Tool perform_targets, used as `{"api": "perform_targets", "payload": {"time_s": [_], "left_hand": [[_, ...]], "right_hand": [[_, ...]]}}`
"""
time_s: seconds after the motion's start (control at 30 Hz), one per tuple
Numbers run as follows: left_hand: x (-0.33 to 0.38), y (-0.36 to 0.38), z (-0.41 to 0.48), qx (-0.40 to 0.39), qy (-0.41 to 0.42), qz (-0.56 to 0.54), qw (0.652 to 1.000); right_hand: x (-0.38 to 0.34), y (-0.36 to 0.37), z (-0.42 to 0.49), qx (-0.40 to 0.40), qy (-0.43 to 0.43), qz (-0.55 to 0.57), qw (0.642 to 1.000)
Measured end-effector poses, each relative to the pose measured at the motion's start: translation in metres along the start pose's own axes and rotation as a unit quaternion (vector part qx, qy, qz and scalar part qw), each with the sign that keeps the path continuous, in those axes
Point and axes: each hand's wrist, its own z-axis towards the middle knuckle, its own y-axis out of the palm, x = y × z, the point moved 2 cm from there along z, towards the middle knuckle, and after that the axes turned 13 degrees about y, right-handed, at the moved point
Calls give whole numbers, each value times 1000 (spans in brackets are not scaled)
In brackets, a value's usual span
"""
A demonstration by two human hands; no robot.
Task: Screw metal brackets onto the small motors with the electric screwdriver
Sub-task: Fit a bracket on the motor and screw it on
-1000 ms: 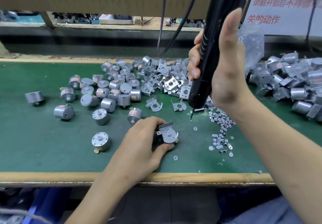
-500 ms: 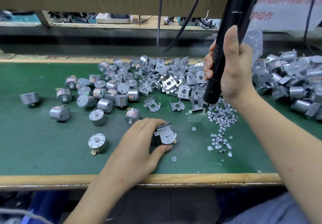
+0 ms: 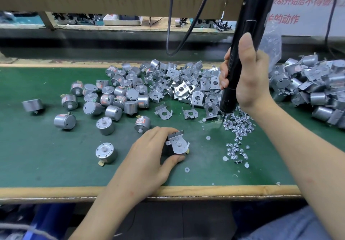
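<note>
My left hand (image 3: 149, 152) grips a small motor with a metal bracket (image 3: 178, 143) laid on its face, resting on the green mat (image 3: 37, 155) near the front edge. In my right hand (image 3: 246, 83) I hold the black electric screwdriver (image 3: 242, 53) almost upright, its tip down in the heap of loose screws (image 3: 237, 126). Bare silver motors (image 3: 115, 98) lie scattered to the left and loose brackets (image 3: 186, 88) are piled at the centre back.
Motors with brackets fitted (image 3: 313, 90) are heaped at the right. Small white washers (image 3: 208, 137) dot the mat near the screws. Black cables (image 3: 169, 25) hang down at the back. A wooden strip (image 3: 205, 190) runs along the table's front edge.
My right hand has carried the screwdriver to the right and down, from above the mat into the screw heap. My left hand has kept hold of the motor and bracket.
</note>
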Motion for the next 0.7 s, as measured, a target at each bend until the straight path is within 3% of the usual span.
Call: {"api": "perform_targets", "payload": {"time_s": [0.7], "left_hand": [[0, 0, 0, 4, 5, -2, 1000]], "right_hand": [[-3, 12, -5, -38, 6, 42, 998]]}}
